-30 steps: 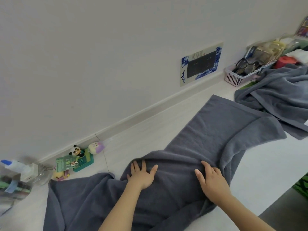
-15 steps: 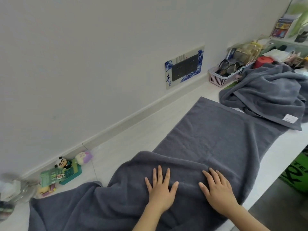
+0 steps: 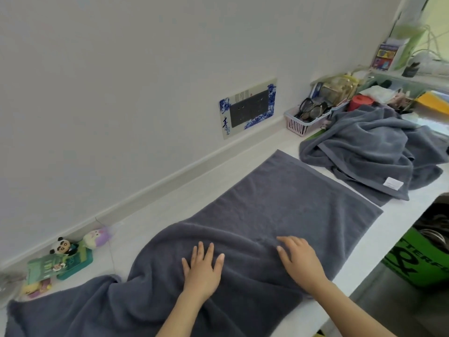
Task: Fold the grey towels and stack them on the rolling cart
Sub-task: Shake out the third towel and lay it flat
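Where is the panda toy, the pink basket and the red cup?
panda toy [image 3: 61, 246]: head view, on its white face.
pink basket [image 3: 299, 124]: head view, on its front wall.
red cup [image 3: 360, 102]: head view, on its side.

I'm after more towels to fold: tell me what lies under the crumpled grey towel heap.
The crumpled grey towel heap overlaps the far corner of the spread grey towel, and a green edge peeks out beside the pink basket. Anything else beneath is covered.
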### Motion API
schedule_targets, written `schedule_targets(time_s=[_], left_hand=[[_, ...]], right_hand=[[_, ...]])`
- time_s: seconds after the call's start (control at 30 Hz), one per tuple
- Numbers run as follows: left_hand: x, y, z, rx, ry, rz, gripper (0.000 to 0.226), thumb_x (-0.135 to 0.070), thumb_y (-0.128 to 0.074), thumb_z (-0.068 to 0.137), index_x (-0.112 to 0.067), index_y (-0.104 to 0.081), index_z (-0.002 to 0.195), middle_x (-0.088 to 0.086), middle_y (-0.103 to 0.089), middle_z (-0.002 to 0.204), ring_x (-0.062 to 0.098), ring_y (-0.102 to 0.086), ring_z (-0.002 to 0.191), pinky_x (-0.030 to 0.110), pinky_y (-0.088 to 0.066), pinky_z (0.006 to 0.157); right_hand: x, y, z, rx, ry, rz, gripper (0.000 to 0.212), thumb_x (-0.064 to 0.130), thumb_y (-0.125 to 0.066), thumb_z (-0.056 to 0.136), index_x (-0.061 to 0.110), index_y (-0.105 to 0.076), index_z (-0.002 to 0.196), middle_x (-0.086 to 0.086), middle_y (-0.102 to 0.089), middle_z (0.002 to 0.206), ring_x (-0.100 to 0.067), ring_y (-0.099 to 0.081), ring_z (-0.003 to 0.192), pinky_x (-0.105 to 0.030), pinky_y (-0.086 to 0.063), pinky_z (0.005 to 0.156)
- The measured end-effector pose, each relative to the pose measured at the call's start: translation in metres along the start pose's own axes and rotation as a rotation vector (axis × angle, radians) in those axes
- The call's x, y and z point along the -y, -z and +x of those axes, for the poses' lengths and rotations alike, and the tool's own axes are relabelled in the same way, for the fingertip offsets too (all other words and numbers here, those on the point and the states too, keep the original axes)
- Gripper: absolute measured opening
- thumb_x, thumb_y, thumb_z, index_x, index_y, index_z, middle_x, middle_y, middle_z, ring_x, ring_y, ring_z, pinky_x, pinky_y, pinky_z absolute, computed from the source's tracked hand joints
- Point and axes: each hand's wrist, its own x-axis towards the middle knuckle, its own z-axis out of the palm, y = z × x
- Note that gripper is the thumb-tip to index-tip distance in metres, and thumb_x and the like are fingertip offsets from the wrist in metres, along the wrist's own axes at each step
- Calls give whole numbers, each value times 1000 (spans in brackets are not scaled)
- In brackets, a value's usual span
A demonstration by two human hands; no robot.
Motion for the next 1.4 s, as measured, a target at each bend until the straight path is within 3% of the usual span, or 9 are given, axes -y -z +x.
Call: schedule_targets(time_s=[0.1,0.3,0.43,0.6,0.77,1.0,1.2,1.27,1.4], left_hand=[[-22,-7,-9,15,-55,-82,58,-49,-16,101,-25,-7,153,0,9,160,13,12,146,42,14,117],[-83,-21,5,-80,-53,-160,55,-47,-20,101,-25,-22,151,-3,-6,160,10,2,147,38,6,119],[-133,-26,23,-182,-23,-214,48,-44,-26,101,-26,-39,143,-3,-28,154,13,-17,144,34,-7,118],[-204,-36,40,-187,5,-384,39,-36,-29,103,-26,-51,132,-10,-44,140,10,-37,132,30,-19,111],[-251,-55,53,-113,107,-787,35,-35,-36,101,-25,-57,127,-8,-54,130,6,-51,116,22,-36,100],[-299,-65,62,12,179,-1017,32,-42,-34,101,-27,-60,111,-3,-64,111,6,-63,88,22,-41,79],[-323,-63,69,111,258,-1083,40,-43,-28,102,-26,-62,114,-5,-67,107,9,-64,87,22,-42,73],[-329,-62,72,148,288,-1148,40,-44,-27,102,-27,-61,115,-4,-67,108,11,-64,92,24,-44,78],[-337,-57,75,179,281,-1256,36,-45,-30,101,-29,-59,115,-4,-64,114,15,-62,104,30,-46,91]], right_hand=[[-16,7,19,-12,-24,-59,37,32,-45,97,17,-55,129,1,-55,131,-23,-45,123,-36,-31,101],[-63,28,53,-4,-75,-158,42,37,-40,97,21,-47,135,3,-43,142,-22,-34,133,-38,-23,109],[-105,59,82,-8,-124,-193,48,40,-36,98,21,-38,142,-1,-32,150,-24,-26,138,-39,-19,112],[-161,90,116,17,-187,-243,55,46,-37,97,21,-27,145,-6,-25,153,-27,-22,139,-41,-19,113],[-196,103,133,73,-210,-271,55,50,-43,93,18,-34,138,-5,-44,137,-26,-43,122,-36,-38,99],[-221,105,132,11,-184,-177,51,45,-61,86,16,-51,126,-6,-52,124,-27,-46,115,-35,-36,94],[-224,112,144,116,-146,-200,24,45,-60,86,27,-62,102,4,-50,115,-22,-40,113,-32,-27,94],[-224,114,146,121,-170,-26,15,40,-65,85,26,-61,90,6,-50,105,-22,-45,107,-31,-31,90],[-216,130,148,221,-264,715,15,21,-70,83,12,-59,82,-1,-63,82,-14,-55,71,-23,-41,58]])
